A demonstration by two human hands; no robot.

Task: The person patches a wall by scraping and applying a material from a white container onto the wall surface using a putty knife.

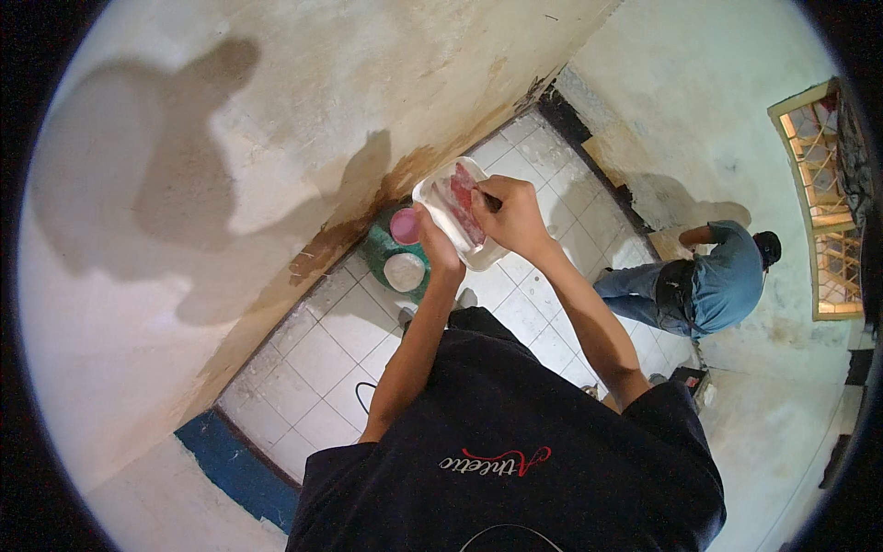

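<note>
In front of me my left hand (439, 247) grips the near left edge of a shallow white tray (432, 204), tilted above the floor. A red and pinkish flat strip (464, 207) lies across the tray; whether it is a blade or smeared paste is hard to make out. My right hand (517, 219) closes round a tool's short dark handle (492, 201) over the tray's right side, its working end largely hidden. Below the left hand a pink cup (405, 226) and a whitish round container (404, 273) sit on something green (377, 250) on the floor.
A stained plaster wall (303, 110) rises close on the left. To the right, a person (708, 281) in a blue shirt bends by the other wall, below a lattice window (823, 202). White tiles (331, 386) cover the floor, where a black cable (361, 396) lies.
</note>
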